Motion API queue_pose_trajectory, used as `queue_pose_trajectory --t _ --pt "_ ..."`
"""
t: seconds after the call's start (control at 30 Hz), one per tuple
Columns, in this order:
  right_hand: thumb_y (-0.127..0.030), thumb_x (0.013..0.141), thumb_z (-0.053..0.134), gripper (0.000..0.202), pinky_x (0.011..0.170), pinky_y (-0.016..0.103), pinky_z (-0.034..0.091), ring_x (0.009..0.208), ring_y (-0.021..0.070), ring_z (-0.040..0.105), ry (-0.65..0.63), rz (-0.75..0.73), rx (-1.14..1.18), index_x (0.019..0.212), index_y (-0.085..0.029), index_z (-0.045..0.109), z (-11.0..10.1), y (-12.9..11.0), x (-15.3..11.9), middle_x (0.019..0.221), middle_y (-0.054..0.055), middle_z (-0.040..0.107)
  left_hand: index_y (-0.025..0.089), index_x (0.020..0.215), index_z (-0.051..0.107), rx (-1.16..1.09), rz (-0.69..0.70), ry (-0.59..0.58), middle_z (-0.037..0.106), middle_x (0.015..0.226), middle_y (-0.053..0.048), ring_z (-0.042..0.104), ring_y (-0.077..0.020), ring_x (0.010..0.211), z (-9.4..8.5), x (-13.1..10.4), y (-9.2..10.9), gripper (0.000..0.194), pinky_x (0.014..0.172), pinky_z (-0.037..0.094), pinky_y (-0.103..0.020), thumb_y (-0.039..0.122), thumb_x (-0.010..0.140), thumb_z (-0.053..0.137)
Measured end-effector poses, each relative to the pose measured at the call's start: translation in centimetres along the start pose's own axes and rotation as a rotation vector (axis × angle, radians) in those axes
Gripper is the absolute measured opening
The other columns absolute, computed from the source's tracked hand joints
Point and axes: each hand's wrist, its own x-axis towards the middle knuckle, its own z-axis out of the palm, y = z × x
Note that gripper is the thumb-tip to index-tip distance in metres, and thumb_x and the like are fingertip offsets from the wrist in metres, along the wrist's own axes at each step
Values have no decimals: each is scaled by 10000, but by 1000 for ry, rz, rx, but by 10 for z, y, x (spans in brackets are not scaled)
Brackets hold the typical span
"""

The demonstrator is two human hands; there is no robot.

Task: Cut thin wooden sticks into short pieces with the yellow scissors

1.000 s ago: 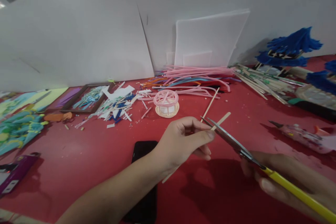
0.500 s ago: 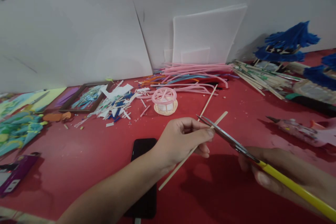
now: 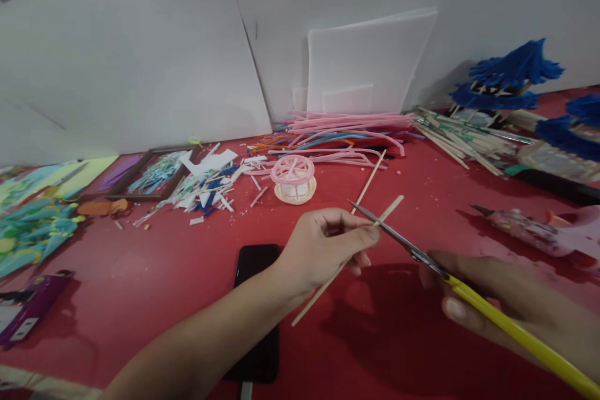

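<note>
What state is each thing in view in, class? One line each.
Left hand, pinching the flat stick
Right hand, gripping the scissors
Scissors, blades at the flat stick
Phone, screen dark
Glue gun, lying unheld
Pink-topped model, upright
White sheets, leaning upright
Brown tray, holding scraps

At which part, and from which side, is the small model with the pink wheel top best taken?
Probably by the rim of its round base, from the front: the small model sits flat on it, the posts above look thin, and pink strips lie behind.
</note>
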Motion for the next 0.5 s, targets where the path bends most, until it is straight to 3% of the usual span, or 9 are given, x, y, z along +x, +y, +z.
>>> queue_pose_trajectory --t 0.13,0.3,0.4,0.5 --pt "-690 746 536 383 427 369 497 529 249 616 55 1 -98 745 -314 606 2 -5 1 680 50 700 154 644 672 94 83 11 617 531 35 530 -61 455 2 -1 -5 273 454 416 -178 316 614 889" --pt "-628 731 514 350 486 380 509 578 272 662 211 20 -240 782 -285 559 13 -3 5 725 87 716 153 653 686 166 266 41 685 632 -17 593 -110 585 2 -1 -21 268 577 487 -224 350 667 867" --pt "-469 757 434 278 457 360 439 523 268 622 257 10 -364 847 -247 573 17 0 7 641 91 664 158 686 704 204 357 34 700 673 -37 599 -123 610 2 -4 -28 288 596 494 -235 411 714 839" --pt "-351 681 434 291 450 347 389 497 269 591 246 -10 -466 892 -220 587 17 3 7 612 87 640 168 693 723 255 455 33 700 693 -53 610 -135 619 3 -8 -30 288 579 486 -237 436 754 809"
